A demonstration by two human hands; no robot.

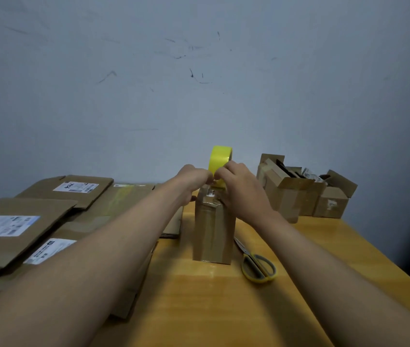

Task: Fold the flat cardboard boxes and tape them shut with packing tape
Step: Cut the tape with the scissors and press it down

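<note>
A small folded cardboard box (212, 231) stands upright in the middle of the wooden table (224, 309). A yellow roll of packing tape (220, 157) stands on edge above the box's top. My right hand (241, 186) grips the roll from the right, fingers curled round its lower part. My left hand (194, 181) meets it from the left, its fingertips pinched at the roll's near edge, just over the box top. What the left fingers pinch is hidden between the two hands.
Several flat cardboard boxes (18, 226) with white labels lie stacked on the left. Scissors (257, 265) with yellow-grey handles lie just right of the box. Open folded boxes (299, 191) stand at the back right. A grey wall rises behind the table.
</note>
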